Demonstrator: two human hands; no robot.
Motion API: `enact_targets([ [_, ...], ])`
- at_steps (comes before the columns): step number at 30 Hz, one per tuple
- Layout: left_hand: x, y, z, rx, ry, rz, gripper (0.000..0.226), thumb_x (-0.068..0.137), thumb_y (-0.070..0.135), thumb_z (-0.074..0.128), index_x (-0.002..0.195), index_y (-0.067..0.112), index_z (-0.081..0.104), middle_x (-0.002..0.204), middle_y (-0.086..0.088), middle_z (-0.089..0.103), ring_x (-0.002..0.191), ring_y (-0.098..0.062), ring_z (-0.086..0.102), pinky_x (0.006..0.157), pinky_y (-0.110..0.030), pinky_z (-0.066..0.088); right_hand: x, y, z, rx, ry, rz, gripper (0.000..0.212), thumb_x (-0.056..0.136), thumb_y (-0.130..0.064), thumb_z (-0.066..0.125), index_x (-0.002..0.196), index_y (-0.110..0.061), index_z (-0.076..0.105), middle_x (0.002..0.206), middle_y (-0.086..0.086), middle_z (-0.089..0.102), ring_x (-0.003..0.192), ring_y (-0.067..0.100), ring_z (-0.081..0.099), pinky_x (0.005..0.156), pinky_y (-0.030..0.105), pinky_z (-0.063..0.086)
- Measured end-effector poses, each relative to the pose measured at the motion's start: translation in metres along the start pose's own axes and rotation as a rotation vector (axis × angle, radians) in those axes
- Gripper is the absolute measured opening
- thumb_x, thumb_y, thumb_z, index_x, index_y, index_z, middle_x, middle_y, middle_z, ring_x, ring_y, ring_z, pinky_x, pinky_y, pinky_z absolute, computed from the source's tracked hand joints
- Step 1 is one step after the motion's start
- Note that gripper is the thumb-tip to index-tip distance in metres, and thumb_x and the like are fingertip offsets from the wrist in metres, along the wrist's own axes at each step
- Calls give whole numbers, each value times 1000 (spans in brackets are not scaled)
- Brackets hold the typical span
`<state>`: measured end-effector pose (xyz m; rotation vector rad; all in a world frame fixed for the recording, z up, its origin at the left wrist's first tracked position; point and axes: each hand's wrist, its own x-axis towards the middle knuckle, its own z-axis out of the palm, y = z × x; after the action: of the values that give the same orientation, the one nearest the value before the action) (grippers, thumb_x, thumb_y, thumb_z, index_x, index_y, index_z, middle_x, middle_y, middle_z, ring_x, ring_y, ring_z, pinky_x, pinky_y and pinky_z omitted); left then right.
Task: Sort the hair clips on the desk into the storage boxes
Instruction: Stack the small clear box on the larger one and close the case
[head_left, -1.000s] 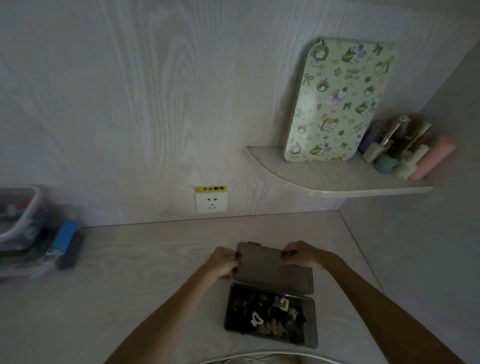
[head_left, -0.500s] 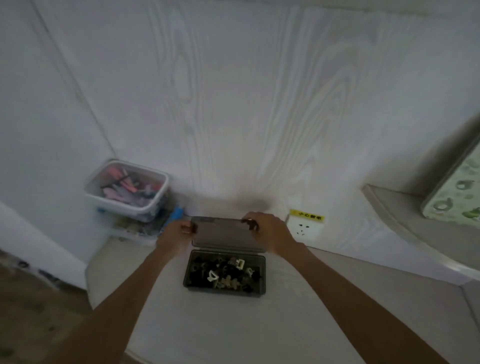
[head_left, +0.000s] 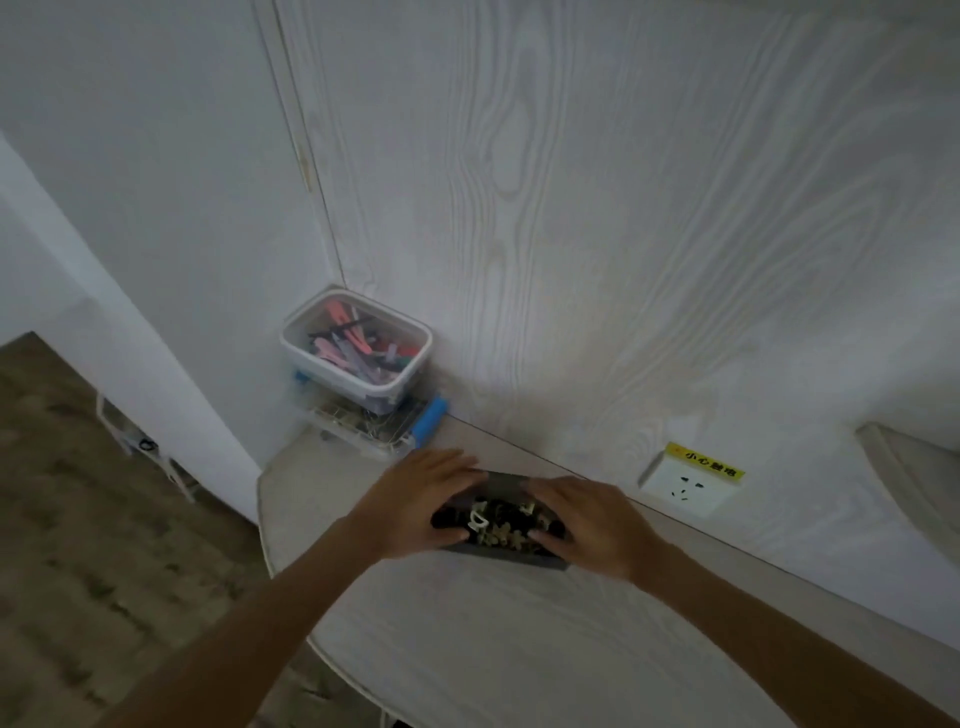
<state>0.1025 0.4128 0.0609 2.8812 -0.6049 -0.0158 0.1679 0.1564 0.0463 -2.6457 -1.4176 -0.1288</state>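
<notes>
Dark plastic storage box (head_left: 506, 555), full of hair clips (head_left: 501, 522), sat mid-tabletop (head_left: 519, 649); our left hand (head_left: 415, 506) and right hand (head_left: 589, 522) gripped its sides, fingers curled round it. Beyond, at the far left corner, a white box (head_left: 358, 353) already held clips. Sorting looked nearly done.

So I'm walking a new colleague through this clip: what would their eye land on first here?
Most likely the two hands, left hand and right hand, clasping the ends of a dark box of hair clips at the middle of the pale desk. Next, the white tub of pink and red clips stacked on a clear box in the far left corner, then the yellow-labelled wall socket on the right.
</notes>
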Motion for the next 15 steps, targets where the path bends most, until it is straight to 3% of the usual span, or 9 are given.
enact_targets([
  [1,-4,-1,10,57,-76,34,74,76,55,57,140,26,38,146,3,42,135,-14,40,110,-33,28,-5,-1,6,-46,-63,-17,57,81,-54,44,127,-21,49,118,-1,66,100,13,66,77,24,56],
  [4,-16,2,41,244,-169,23,80,74,63,42,143,24,31,144,2,47,131,-16,47,101,-38,47,-17,-2,22,-159,-216,-16,76,75,-61,39,140,-23,36,139,7,51,126,20,52,100,38,45],
  [6,-17,7,57,247,-127,-24,83,75,66,33,145,23,26,143,1,47,133,-17,43,101,-42,44,-20,-2,30,-183,-236,20,86,73,-64,48,146,-24,24,145,9,42,132,22,44,104,43,38],
  [9,-12,12,65,244,-57,-55,81,79,61,36,147,21,16,144,-2,46,135,-21,37,102,-44,38,-22,-4,37,-167,-248,76,98,71,-61,61,147,-23,13,147,10,39,134,25,41,106,47,39],
  [11,-10,10,66,256,-40,-19,78,78,55,49,145,23,27,143,-3,47,132,-23,45,102,-45,37,-22,-4,38,-167,-239,91,87,79,-60,49,147,-24,11,149,10,37,136,26,39,109,46,37],
  [13,-9,7,62,247,-51,-7,77,74,51,56,142,24,34,142,-3,49,129,-22,49,100,-44,41,-21,-3,38,-157,-243,108,72,88,-63,26,147,-24,13,149,10,37,136,25,39,112,46,30],
  [15,-5,6,59,224,-53,-19,79,75,51,52,144,23,28,141,-2,50,127,-21,52,96,-42,47,-19,-1,37,-136,-331,167,70,90,-64,6,147,-24,16,147,10,40,134,24,42,109,45,37],
])
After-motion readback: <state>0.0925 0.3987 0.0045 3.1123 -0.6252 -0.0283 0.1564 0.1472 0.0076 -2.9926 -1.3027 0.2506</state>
